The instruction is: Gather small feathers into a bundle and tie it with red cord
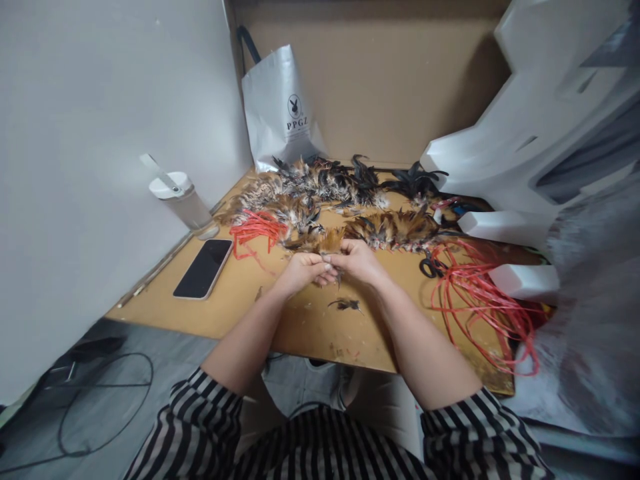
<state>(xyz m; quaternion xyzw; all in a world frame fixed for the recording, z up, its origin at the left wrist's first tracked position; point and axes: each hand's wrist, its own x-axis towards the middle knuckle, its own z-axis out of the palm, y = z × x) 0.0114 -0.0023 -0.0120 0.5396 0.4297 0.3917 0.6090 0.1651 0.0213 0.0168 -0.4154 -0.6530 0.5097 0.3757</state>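
My left hand (309, 272) and my right hand (359, 261) meet over the middle of the wooden table (305, 327). Between them, both pinch a small bunch of brown feathers (331, 240), whose tips fan upward past my fingers. The quill ends are mostly hidden in my grip. A loose dark feather tuft (346, 305) lies on the table just below my hands. Behind them are a row of brown feather bunches (395, 229) and a larger heap of mottled feathers (320, 181).
Red plastic strips lie in a small bundle (257, 229) at left and a big loose tangle (475, 300) at right, beside black-handled scissors (433, 267). A phone (203, 269), a lidded cup (183, 203) and a silver bag (280, 110) stand or lie leftward. White molded pieces (525, 280) jut in from the right.
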